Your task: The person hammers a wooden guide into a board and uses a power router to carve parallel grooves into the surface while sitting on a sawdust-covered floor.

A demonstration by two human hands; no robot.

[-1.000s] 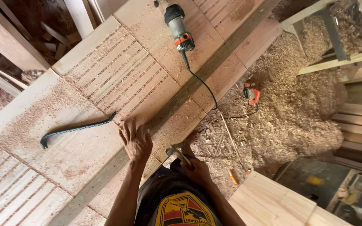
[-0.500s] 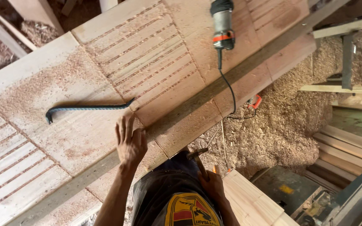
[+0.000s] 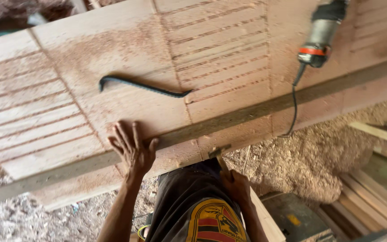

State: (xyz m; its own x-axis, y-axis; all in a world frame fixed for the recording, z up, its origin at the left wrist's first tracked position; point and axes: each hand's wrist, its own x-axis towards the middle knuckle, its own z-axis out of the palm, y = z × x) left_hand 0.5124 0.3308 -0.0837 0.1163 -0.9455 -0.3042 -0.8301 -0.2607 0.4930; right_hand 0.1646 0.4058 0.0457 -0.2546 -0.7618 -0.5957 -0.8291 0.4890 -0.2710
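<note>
- The left hand (image 3: pixel 133 150) lies flat, palm down and fingers (image 3: pixel 122 134) spread wide, on the near edge of a large wooden panel (image 3: pixel 126 58); it grips nothing.
- The right hand (image 3: pixel 236 188) is closed around the handle of a hammer (image 3: pixel 220 157), fingers wrapped tight, just in front of the person's dark shirt (image 3: pixel 189 201).
- The hammer's head is at the panel's near edge, touching or just beside the wood; which of the two cannot be told.
- A long dark wooden strip (image 3: pixel 247 114) runs along the panel close to its near edge, and the left palm rests partly on it.
- A black pry bar (image 3: pixel 139 86) lies flat on the panel beyond the left hand, well apart from both hands, its hooked end pointing left.
- A power tool (image 3: pixel 321 33) with a grey body and an orange band rests on the panel at the upper right, its black cord (image 3: pixel 294 103) trailing down over the strip.
- Grooved sections mark the panel's surface, dusted with sawdust.
- A heap of sawdust (image 3: pixel 310 157) covers the floor to the right, beside stacked planks (image 3: pixel 381 188).
</note>
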